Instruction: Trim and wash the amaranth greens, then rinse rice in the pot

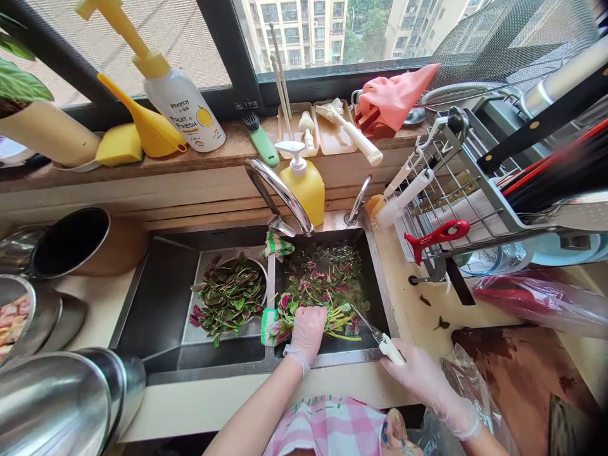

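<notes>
The left hand (306, 332), in a clear plastic glove, is closed around the stems of a bunch of greens (323, 316) with red-centred leaves, holding them low over the right basin of a steel sink (327, 360). The right hand (418, 380), gloved the same way, is clamped on the white handle of a small knife (387, 345). Its blade points up and left to just beside the stems, though the picture does not settle whether it touches them.

More loose greens (327, 269) fill the right basin. In the left basin, a metal bowl (251, 266) holds a heap of similar leaves (228, 297). A striped cloth (278, 246) hangs over the divider between the basins, below a curved faucet (280, 196) and a yellow pump bottle (301, 187).

On the table (408, 304) to the right of the sink lie a few dark leaf scraps (441, 323). A wooden cutting board (522, 373) sits toward the right front corner, with a plastic bag (522, 301) behind it along the right edge. A dish rack (456, 190) stands at the back right corner, and steel bowls (57, 405) are stacked at the front left corner.
</notes>
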